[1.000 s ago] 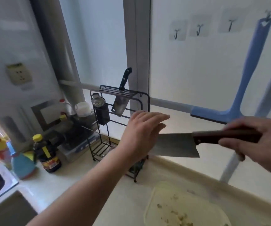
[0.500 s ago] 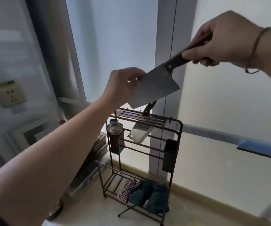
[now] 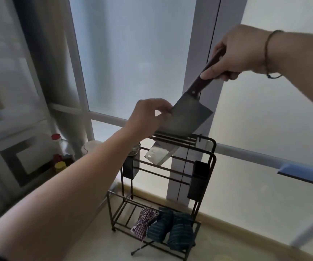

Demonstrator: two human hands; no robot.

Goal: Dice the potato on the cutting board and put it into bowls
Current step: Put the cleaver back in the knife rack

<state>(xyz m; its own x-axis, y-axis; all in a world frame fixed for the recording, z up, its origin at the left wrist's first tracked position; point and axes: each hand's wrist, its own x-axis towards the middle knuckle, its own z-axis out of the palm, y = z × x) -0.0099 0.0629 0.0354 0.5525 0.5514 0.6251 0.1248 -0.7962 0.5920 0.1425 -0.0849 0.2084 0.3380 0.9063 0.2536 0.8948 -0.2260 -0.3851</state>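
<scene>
Two cleavers counted: one dark-bladed cleaver (image 3: pixel 187 117) held tilted just above the black rack (image 3: pixel 211 161), handle clamped in the right hand (image 3: pixel 240 53); a second cleaver (image 3: pixel 159 153) slotted in the rack's top bars, handle hidden. Left hand (image 3: pixel 148 117) pinching the held blade's edge, fingertips partly behind the steel. Three folded cloths (image 3: pixel 163 226) on the rack's bottom shelf. Two red-capped bottles (image 3: pixel 56 137) and one yellow-capped at the bench's left edge, blurred. No potato, board or bowls in view.
</scene>
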